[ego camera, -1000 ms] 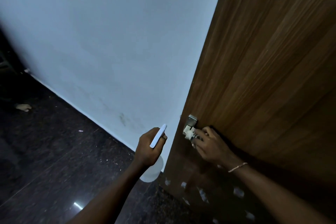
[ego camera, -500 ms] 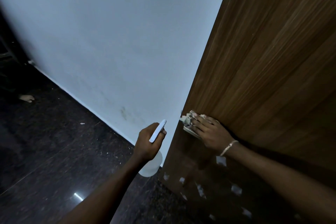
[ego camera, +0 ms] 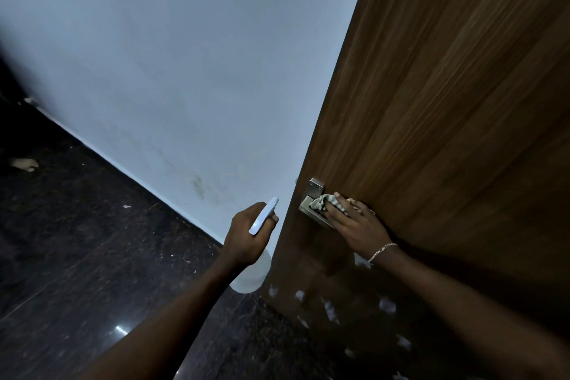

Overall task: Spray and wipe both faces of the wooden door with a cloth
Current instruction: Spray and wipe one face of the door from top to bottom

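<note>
My right hand (ego camera: pixel 359 225) presses the cloth (ego camera: pixel 327 202) flat against the wooden door (ego camera: pixel 447 108), covering its metal handle (ego camera: pixel 311 199). My left hand (ego camera: pixel 246 233), just beside the door's edge, grips the spray bottle (ego camera: pixel 251 274), nozzle up.

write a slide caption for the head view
Right hand wipes metal door handle with cloth; left hand holds white spray bottle.

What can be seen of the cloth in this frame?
The cloth is a small, crumpled rag, pale with faint greyish stripes. It is bunched under the right hand's fingers and pressed against the metal door handle at the wooden door's edge. Most of it is hidden by the hand.
</note>
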